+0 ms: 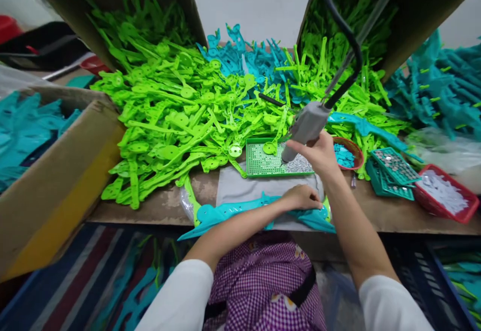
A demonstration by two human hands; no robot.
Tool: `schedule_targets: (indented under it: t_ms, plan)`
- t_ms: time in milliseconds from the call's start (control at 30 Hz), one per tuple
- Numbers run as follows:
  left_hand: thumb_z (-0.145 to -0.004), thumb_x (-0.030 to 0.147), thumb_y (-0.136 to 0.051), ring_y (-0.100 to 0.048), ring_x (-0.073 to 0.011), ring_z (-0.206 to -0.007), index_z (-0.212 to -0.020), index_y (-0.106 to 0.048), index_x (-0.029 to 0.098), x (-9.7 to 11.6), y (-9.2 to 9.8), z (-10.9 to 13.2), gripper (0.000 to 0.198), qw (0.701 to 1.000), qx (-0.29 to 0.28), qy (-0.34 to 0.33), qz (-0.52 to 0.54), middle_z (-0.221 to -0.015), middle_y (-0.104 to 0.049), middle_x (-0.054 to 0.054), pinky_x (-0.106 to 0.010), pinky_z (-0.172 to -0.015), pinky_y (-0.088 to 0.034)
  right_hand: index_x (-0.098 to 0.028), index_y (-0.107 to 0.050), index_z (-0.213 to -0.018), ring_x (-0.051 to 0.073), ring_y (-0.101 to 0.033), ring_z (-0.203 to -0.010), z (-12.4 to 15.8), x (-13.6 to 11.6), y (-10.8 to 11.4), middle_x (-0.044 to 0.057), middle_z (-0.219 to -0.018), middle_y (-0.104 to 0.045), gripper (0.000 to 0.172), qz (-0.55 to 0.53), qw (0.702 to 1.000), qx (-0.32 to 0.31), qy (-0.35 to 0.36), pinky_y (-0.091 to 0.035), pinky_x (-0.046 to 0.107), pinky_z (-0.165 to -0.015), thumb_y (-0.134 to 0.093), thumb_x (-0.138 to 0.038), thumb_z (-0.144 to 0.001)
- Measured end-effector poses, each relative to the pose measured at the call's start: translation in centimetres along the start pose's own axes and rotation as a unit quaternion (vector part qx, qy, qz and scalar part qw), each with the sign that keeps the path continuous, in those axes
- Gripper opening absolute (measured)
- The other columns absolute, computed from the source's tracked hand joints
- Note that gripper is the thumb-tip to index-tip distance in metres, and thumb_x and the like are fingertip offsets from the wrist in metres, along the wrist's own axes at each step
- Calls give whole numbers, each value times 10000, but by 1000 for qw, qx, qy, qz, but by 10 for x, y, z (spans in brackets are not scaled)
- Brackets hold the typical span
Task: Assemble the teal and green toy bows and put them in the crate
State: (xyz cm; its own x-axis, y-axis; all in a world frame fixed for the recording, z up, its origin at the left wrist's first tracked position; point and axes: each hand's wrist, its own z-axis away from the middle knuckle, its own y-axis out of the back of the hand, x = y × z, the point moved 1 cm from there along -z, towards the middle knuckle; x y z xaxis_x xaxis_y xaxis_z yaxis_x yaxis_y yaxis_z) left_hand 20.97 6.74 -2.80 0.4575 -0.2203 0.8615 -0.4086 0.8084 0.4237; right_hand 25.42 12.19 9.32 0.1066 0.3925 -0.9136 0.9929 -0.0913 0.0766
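My right hand (323, 155) is wrapped round a grey electric screwdriver (308, 123) hanging from a cable. Its tip points down into a green perforated tray (259, 174) that holds many small silvery screws (298, 164). Low in front of me lies a long blue plastic part (229, 212), with a lime green piece (191, 198) at its left end. My left hand (301, 197) reaches across the part, its fingers closed at the right end. What exactly lies under those fingertips is partly hidden.
Lime green plastic pieces (176, 115) form a big heap behind the tray, with blue parts (240, 53) farther back. To the right are a basket of blue bits (343, 155), small green trays (396, 166) and a red basket (464, 213). A cardboard box (71, 155) stands left.
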Motion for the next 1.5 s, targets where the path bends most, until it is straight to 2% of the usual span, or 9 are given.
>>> schedule_targets:
  t_ms: [67,200,333,567,767,1033,1233,1400,1500]
  plan:
    - [-763,392,-627,-633,-208,-856,-878,-730,194,2,0,1,250,1000,11,4,-17,-894,-720,-17,-267,-759,-460,-222,-631,-874,147,-616,-723,-2,5,-6,3,-825,-658,318,11,1000,28,-6,-538,312,-680,-747,-419,-654]
    - [-753,385,-614,-654,-261,-837,-932,-718,174,4,0,3,296,998,27,15,-46,-945,-725,-70,-306,-710,-483,-196,-614,-828,113,-558,-490,-3,30,-19,-36,-583,-584,306,-41,994,71,-71,-484,261,-499,-651,-483,-728]
    - [-715,292,-602,-660,-331,-898,-1052,-676,138,3,-1,3,378,996,49,-3,-71,-1045,-708,-138,-345,-696,-500,-194,-585,-755,99,-481,-380,3,49,-21,-61,-465,-495,339,-74,984,149,-60,-400,244,-400,-588,-532,-756]
    - [-743,335,-563,-657,-367,-940,-1104,-636,139,2,-1,2,417,996,40,20,-72,-1087,-692,-160,-398,-734,-526,-213,-550,-768,99,-474,-370,8,60,-20,-73,-454,-456,404,-78,983,164,-39,-370,240,-382,-533,-616,-735]
    - [-758,382,-555,-651,-376,-964,-1107,-628,145,7,2,4,428,996,25,46,-79,-1080,-692,-162,-414,-753,-531,-216,-533,-748,102,-474,-367,6,65,-19,-69,-456,-462,378,-64,984,160,-39,-390,247,-390,-528,-594,-749]
    - [-765,378,-562,-644,-351,-996,-1116,-636,160,8,3,5,420,995,23,55,-86,-1114,-686,-142,-395,-785,-528,-204,-554,-738,112,-487,-360,8,63,-19,-58,-453,-492,333,-108,981,151,-48,-369,245,-364,-597,-535,-730]
    - [-735,369,-589,-660,-333,-933,-1122,-650,159,8,4,4,445,995,27,58,-82,-1078,-699,-134,-363,-724,-520,-205,-562,-816,109,-483,-363,4,57,-17,-68,-460,-478,374,-98,983,153,-32,-375,248,-384,-554,-572,-748]
    - [-748,430,-618,-663,-217,-837,-892,-733,234,7,5,4,269,998,9,52,-30,-873,-733,-15,-268,-692,-477,-223,-528,-804,112,-501,-383,9,26,14,-73,-472,-457,435,-111,977,179,-14,-378,239,-391,-506,-654,-748]
    - [-735,422,-647,-649,-178,-841,-854,-741,260,4,3,1,222,998,23,50,-21,-849,-730,28,-235,-698,-455,-222,-532,-771,114,-509,-389,21,3,37,-70,-487,-469,489,-125,973,195,4,-401,249,-404,-506,-707,-719]
